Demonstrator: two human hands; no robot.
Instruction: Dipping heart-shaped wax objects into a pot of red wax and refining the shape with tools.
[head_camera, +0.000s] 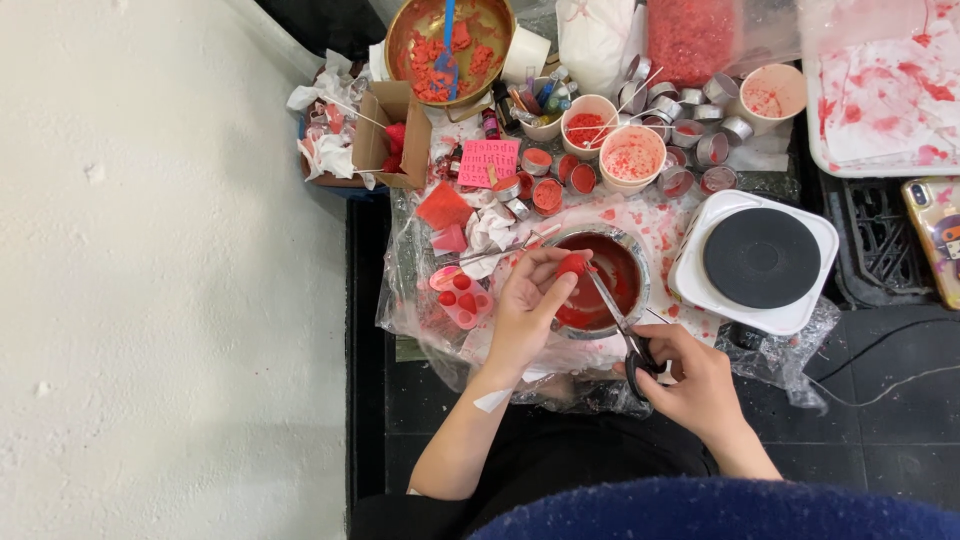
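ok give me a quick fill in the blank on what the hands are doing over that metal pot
1. The left hand holds a small ____ lump of wax over the metal pot.
2. The right hand grips a pair of ____, whose blades point at the lump.
3. To the right of the pot stands a white hot plate with a round ____ top.
4. The gold bowl at the top has a ____ utensil in it.

Missing words: red; scissors; black; blue
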